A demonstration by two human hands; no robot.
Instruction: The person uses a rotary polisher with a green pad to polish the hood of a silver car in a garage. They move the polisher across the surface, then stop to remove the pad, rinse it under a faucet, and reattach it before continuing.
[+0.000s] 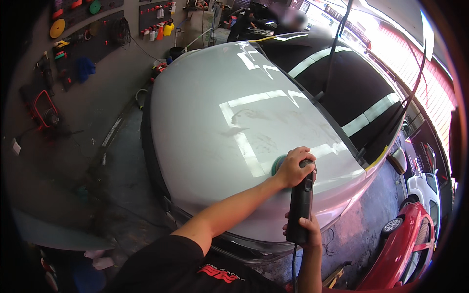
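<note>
A black car polisher (301,202) with a green pad (277,165) rests on the silver hood (195,127) of a car, close to its right side. My left hand (294,167) is wrapped over the polisher's head, above the pad. Lower down, my right hand (308,229) grips the rear end of its body, with the thumb across the black casing. A cord runs down from that end past my right forearm. Smeary dull marks (249,129) show on the hood left of the pad, among bright light reflections.
The dark windshield (337,83) has two raised wiper arms (337,44). Yellow tape (378,157) lines the hood's rear right corner. Tools and bottles hang on the grey wall (122,63) at left. A red car (400,249) and a white car (425,193) stand at right. Another person (244,24) is at the back.
</note>
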